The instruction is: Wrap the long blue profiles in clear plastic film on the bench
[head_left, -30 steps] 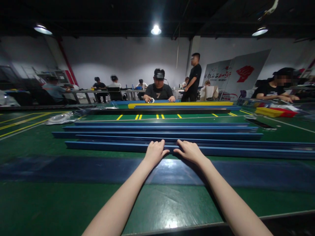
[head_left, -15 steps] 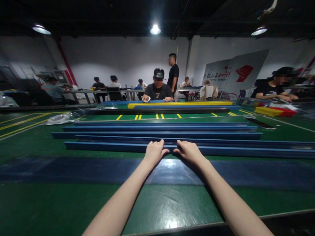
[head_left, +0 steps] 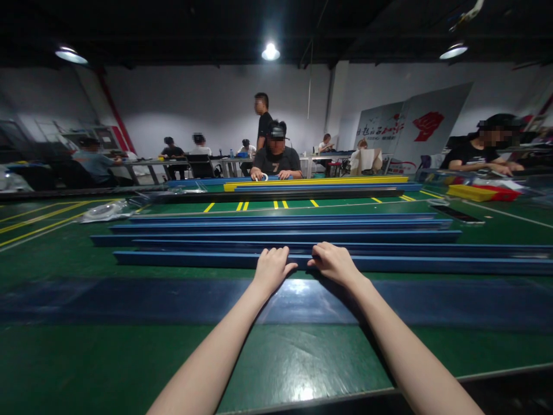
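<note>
A long blue U-shaped channel (head_left: 190, 259) lies crosswise before me on the green table, its two walls standing up. My left hand (head_left: 271, 268) is closed over its near wall, fingers hooked over the top edge and thumb pointing inward. Close by on the right, my right hand (head_left: 333, 262) grips the same channel, with fingers bent over the rim. The fingertips inside the channel are hidden. Between my forearms and the channel, a flat, clear bluish strip (head_left: 129, 302) stretches across the table.
Several more blue channels (head_left: 276, 236) lie parallel just beyond. Farther back are a yellow profile (head_left: 319, 182) and a dark one (head_left: 276, 195). A phone (head_left: 458, 214) and a yellow tray (head_left: 470, 192) are at right, a bagged coil (head_left: 103, 210) at left. A co-worker (head_left: 276, 153) sits opposite.
My right hand has shifted slightly up and its fingers are more curled; the channel's right side has moved a little away. The standing person behind has moved left.
</note>
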{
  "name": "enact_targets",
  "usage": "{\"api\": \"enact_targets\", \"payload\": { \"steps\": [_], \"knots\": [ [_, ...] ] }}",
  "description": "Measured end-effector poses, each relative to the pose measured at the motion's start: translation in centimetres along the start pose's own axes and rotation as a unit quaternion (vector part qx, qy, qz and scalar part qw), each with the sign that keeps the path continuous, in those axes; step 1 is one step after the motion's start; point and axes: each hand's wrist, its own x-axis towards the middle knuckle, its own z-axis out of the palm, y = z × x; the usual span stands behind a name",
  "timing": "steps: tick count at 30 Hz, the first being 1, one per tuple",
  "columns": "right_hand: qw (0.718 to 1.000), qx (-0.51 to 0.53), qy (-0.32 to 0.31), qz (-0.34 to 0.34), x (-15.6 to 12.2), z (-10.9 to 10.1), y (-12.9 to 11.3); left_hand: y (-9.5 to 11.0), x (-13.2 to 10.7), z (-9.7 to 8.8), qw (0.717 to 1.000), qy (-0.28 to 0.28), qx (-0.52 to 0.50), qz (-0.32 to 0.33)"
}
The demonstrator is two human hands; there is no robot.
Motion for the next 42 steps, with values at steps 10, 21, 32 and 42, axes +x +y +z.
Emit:
{"api": "enact_targets", "payload": {
  "steps": [10, 21, 32, 42],
  "knots": [
    [0.998, -0.018, -0.032, 0.058, -1.2, -1.2, 2.6, 0.0, -0.1, -0.1, 1.000, 0.017, -0.014, 0.012],
    [0.996, -0.039, -0.044, 0.066, -2.1, -2.3, 3.7, 0.0, -0.1, 0.2, 0.998, 0.047, 0.012, 0.029],
    [0.999, 0.000, 0.009, -0.033, -0.4, -0.1, -0.5, 0.0, -0.1, 0.2, 1.000, 0.018, 0.007, 0.022],
    [1.000, 0.008, -0.008, -0.009, 0.1, -0.5, -0.3, 0.0, -0.1, 0.1, 1.000, 0.007, 0.004, 0.024]
  ]
}}
